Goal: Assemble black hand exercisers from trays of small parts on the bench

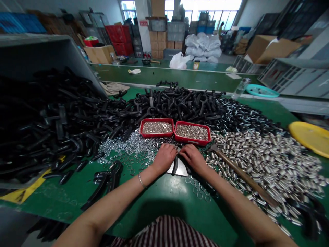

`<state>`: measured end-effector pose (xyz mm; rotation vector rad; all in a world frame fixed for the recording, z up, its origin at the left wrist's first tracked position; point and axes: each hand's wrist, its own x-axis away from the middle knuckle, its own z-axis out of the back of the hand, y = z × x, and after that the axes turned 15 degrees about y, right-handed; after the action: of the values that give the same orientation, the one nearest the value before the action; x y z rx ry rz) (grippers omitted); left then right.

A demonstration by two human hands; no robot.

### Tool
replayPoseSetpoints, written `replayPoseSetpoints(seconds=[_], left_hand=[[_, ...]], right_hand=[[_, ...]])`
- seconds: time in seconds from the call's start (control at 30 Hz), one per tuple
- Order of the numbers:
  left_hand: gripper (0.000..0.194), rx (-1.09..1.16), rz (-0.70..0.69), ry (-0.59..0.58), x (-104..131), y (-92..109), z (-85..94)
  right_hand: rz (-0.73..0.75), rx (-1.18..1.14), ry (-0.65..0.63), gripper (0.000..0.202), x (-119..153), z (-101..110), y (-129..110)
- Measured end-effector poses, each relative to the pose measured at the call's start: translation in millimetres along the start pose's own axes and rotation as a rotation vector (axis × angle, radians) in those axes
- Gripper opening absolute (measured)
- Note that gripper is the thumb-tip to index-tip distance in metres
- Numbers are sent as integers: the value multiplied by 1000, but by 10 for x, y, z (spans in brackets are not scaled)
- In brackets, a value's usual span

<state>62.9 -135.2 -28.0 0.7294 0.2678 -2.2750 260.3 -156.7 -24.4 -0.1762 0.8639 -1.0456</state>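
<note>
Where left hand and right hand meet | grip: both pinching black handle (slim, curved)

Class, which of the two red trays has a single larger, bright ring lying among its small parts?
The left tray: a bright ring stands out near its right end. No such ring shows in the right tray.

I see room on the counter between the forearms, toward its near edge; left hand, right hand, red trays and heaped black parts block the far edge.
</note>
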Motion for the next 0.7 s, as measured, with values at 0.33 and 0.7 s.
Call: replayPoseSetpoints(seconds=[0.33, 0.7], left_hand=[[22, 29, -30, -53, -22, -7, 90], [20, 334, 302, -23, 173, -103, 112]], right_hand=[[112, 202, -20, 24, 10, -116, 35], [185, 348, -96, 22, -34, -118, -22]])
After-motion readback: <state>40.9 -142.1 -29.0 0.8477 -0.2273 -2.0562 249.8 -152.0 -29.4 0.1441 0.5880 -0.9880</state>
